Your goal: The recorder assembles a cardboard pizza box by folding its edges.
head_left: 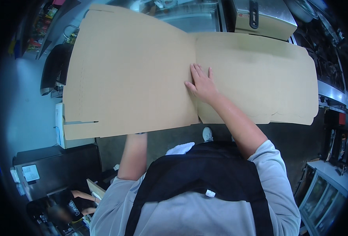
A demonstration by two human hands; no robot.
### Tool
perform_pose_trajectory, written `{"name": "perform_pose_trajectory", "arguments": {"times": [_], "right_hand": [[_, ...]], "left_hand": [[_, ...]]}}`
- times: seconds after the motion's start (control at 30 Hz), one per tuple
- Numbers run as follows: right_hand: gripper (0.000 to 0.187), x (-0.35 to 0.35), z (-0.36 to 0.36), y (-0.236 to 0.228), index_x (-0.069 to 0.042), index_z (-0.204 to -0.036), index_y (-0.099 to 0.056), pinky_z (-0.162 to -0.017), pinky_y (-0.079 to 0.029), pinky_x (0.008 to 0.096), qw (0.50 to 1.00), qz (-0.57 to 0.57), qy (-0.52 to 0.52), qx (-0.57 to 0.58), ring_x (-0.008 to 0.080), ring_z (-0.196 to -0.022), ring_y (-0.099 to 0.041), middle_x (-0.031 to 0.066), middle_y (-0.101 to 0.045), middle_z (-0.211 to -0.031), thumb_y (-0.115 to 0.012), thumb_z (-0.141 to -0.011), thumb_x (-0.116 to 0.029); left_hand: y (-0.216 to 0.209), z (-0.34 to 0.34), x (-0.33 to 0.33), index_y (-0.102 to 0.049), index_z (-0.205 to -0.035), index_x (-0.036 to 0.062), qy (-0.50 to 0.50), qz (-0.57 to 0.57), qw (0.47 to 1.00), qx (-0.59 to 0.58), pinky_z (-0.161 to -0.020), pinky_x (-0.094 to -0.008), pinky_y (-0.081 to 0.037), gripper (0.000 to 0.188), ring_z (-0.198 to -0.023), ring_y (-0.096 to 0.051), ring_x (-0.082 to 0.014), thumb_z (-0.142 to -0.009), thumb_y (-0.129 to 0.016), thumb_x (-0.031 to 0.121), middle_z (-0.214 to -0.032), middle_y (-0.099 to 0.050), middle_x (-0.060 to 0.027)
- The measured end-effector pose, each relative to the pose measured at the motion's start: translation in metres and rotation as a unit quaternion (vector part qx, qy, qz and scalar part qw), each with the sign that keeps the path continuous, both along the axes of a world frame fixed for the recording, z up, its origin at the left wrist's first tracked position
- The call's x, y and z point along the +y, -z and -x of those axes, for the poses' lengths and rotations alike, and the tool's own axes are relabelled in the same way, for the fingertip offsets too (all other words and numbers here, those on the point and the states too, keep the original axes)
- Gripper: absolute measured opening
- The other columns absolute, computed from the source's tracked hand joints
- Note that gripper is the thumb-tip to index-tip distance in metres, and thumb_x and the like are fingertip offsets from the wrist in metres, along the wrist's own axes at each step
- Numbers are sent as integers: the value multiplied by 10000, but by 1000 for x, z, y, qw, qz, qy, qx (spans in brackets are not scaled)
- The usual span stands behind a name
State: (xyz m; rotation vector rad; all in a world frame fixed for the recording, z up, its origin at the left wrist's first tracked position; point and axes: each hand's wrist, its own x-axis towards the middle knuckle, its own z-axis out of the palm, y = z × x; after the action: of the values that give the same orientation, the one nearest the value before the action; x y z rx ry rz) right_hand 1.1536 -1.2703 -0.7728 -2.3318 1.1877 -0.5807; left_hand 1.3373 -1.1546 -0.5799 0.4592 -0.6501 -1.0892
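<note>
A large brown cardboard sheet (138,74), creased down the middle, spreads across the view in front of me. Its left half tilts up, while the right half lies flatter. My right hand (202,85) rests on the sheet at the centre crease, fingers stretched out and slightly spread, palm down. My left forearm reaches under the near edge of the left half, so the cardboard hides that hand and its fingers. Slots and flaps are cut along the sheet's outer edges.
Behind the cardboard are a metal sink (193,19) and a steel box with a black handle (254,15). A stove (327,55) stands at right, a glass-fronted cabinet (323,196) lower right. Another person (70,208) works at lower left, near a black counter (60,165).
</note>
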Motion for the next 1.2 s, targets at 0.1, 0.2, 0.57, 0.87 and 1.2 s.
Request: {"name": "perform_pose_trajectory", "arguments": {"times": [0.1,0.2,0.57,0.87,1.2], "right_hand": [[839,9,-7,-21,-72,-1546,-190,-1134,-81,699,999,12,-24,47,282,-1469,-247,109,-243,-1596,-424,-943,-605],[898,9,-13,-25,-86,-1555,-165,-1131,-61,709,998,-5,-23,55,269,-1478,-226,98,-211,-1610,-424,-916,-662],[921,13,-23,-19,-94,-1567,-100,-1133,-57,706,994,10,-22,110,250,-1499,-159,88,-157,-1627,-360,-918,-694],[871,0,-15,-14,-96,-1563,-134,-1171,-94,626,995,10,-50,83,254,-1495,-175,94,-188,-1621,-386,-936,-646],[1004,-9,25,-15,-118,-1558,-173,-1191,-127,571,973,99,-113,174,183,-1472,-238,52,-260,-1601,-467,-835,-750]], "left_hand": [[20,10,-13,-514,-1358,88,-15,-19,1000,12,-984,-430,-463,657,-1200,-557,-276,-943,-440,592,-1349,-558,-115],[34,9,-14,-508,-1363,91,-22,-37,999,26,-992,-432,-455,668,-1210,-548,-277,-939,-437,601,-1359,-549,-114],[85,-10,-9,-486,-1384,100,-53,-115,989,70,-1023,-440,-425,707,-1247,-513,-282,-927,-428,636,-1394,-515,-111],[129,-30,-6,-469,-1401,107,-89,-205,969,107,-1047,-447,-401,739,-1277,-484,-286,-917,-420,664,-1423,-488,-109],[165,-51,2,-449,-1420,116,-120,-257,947,148,-1075,-455,-374,776,-1310,-453,-291,-906,-412,695,-1454,-457,-107]]}}
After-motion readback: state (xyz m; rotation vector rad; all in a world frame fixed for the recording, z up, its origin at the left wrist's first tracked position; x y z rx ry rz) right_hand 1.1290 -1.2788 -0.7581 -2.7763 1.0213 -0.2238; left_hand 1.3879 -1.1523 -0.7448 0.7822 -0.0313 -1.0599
